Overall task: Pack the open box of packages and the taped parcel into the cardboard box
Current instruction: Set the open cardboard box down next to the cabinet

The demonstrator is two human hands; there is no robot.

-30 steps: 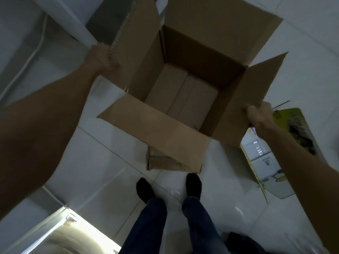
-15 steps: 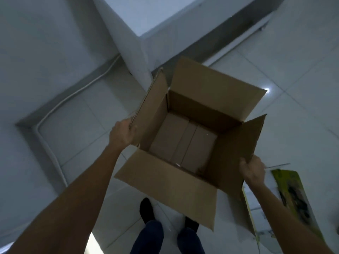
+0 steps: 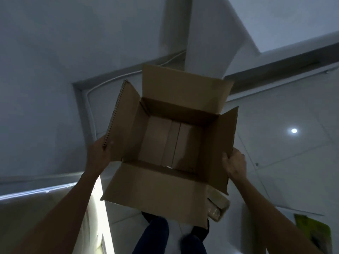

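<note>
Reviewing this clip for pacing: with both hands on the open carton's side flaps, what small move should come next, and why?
Probably set the cardboard box down on the floor. The left hand and right hand each grip a side flap, the inside looks empty, and neither hand is free to fetch anything.

Matt corrugated cardboard box (image 3: 170, 143), glossy floor tiles (image 3: 286, 136)

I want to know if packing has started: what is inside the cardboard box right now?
Nothing packed shows inside the cardboard box: only its bare bottom flaps. The near flap hides a strip of the floor inside. The left hand and right hand grip its side flaps.
</note>
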